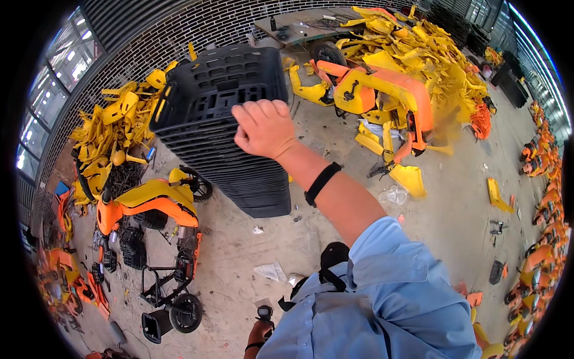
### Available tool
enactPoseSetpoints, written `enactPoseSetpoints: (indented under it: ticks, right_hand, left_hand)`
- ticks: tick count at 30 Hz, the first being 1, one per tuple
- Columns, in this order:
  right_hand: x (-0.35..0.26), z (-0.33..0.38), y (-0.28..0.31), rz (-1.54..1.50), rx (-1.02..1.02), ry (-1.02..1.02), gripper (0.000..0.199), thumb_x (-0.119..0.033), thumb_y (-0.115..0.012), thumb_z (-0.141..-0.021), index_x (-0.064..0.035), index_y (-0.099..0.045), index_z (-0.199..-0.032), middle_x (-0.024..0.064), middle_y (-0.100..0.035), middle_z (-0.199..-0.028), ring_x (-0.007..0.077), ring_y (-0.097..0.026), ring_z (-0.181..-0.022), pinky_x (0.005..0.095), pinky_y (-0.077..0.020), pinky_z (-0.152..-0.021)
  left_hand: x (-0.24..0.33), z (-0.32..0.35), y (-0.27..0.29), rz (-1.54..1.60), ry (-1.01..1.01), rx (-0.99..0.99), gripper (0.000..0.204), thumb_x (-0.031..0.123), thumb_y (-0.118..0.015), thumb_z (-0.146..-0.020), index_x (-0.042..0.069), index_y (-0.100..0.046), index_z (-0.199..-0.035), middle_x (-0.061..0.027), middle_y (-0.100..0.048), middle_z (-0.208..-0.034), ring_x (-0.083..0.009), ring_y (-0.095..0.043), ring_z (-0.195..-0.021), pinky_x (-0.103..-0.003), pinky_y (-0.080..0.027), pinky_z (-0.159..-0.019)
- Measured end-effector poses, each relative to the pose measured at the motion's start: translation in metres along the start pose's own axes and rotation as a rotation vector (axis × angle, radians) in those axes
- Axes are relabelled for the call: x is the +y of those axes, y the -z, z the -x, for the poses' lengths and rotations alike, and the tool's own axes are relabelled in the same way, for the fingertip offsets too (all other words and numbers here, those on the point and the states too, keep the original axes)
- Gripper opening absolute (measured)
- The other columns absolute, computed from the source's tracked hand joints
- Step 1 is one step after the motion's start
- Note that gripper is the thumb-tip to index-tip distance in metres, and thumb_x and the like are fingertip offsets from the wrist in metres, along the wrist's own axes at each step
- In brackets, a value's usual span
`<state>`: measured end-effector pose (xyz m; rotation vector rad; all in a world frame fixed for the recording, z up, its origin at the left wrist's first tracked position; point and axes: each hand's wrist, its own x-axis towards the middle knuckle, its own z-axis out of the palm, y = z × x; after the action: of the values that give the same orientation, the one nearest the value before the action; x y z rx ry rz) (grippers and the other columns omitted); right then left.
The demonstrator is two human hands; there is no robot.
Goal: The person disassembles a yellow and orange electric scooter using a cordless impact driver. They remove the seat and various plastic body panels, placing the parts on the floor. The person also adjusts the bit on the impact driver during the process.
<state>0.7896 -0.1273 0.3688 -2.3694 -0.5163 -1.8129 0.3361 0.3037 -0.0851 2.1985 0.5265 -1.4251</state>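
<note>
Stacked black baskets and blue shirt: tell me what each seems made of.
Stacked black baskets: likely moulded plastic, matte to faintly shiny, given the regular cut-out slots and thin nested rims.
Blue shirt: probably woven cloth, matte, judging by soft folds and seams; fibre unclear.

Black basket stack [239,167] blocking ahead, passable floor [335,139] rightward, scooter [156,194] barring left
</note>
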Motion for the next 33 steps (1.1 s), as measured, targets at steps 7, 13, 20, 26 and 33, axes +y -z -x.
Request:
enactPoseSetpoints:
  ticks: [7,13,20,26,33]
  right_hand:
    - [-0.014,0.015,0.012,-0.136,-0.009,0.04,0.048,-0.032,-0.061,-0.075,-0.0095,-0.063,-0.117,0.0026,-0.058,-0.104,0.0211,-0.05,-0.096,0.0359,-0.0377,-0.082]
    - [0.024,0.025,0.015,-0.178,-0.012,0.083,0.048,-0.027,-0.052,-0.083,0.0003,-0.061,-0.121,0.0056,-0.059,-0.108,0.0211,-0.052,-0.102,0.035,-0.0384,-0.085]
    - [0.107,0.089,0.057,-0.907,-0.01,0.228,0.031,-0.025,-0.055,-0.088,-0.0068,-0.062,-0.113,0.012,-0.059,-0.128,0.0249,-0.053,-0.123,0.0406,-0.0428,-0.104]
    - [0.296,0.302,0.035,-0.848,-1.119,-0.431,0.038,-0.01,-0.058,-0.083,-0.0084,-0.064,-0.12,0.0176,-0.063,-0.118,0.0374,-0.06,-0.113,0.0478,-0.0498,-0.095]
    - [0.508,0.539,0.123,-0.049,-1.715,-1.09,0.035,-0.028,-0.058,-0.085,-0.0018,-0.066,-0.107,0.0232,-0.068,-0.112,0.0405,-0.065,-0.108,0.0486,-0.0502,-0.095]
  left_hand:
    - [0.061,0.085,0.018,-0.399,-0.243,-0.03,0.047,0.043,-0.062,-0.08,0.001,-0.072,-0.099,-0.0302,-0.067,-0.103,-0.0425,-0.065,-0.104,-0.048,-0.052,-0.084]
    - [0.144,0.055,0.024,-0.263,-0.088,0.012,0.04,0.033,-0.068,-0.079,0.001,-0.071,-0.104,-0.0243,-0.069,-0.102,-0.0348,-0.066,-0.1,-0.045,-0.052,-0.083]
    - [0.31,0.022,0.003,-0.006,0.028,0.143,0.037,0.022,-0.074,-0.078,0.002,-0.07,-0.109,-0.0174,-0.072,-0.101,-0.0257,-0.067,-0.097,-0.041,-0.053,-0.083]
    - [0.459,-0.051,0.039,-0.321,-0.277,0.234,0.043,0.027,-0.078,-0.078,0.004,-0.069,-0.113,-0.0181,-0.073,-0.106,-0.0306,-0.069,-0.101,-0.043,-0.054,-0.087]
    - [0.709,-0.106,0.093,-0.189,-0.612,0.372,0.04,0.015,-0.076,-0.071,-0.001,-0.065,-0.106,-0.0198,-0.071,-0.089,-0.0329,-0.071,-0.083,-0.044,-0.054,-0.072]
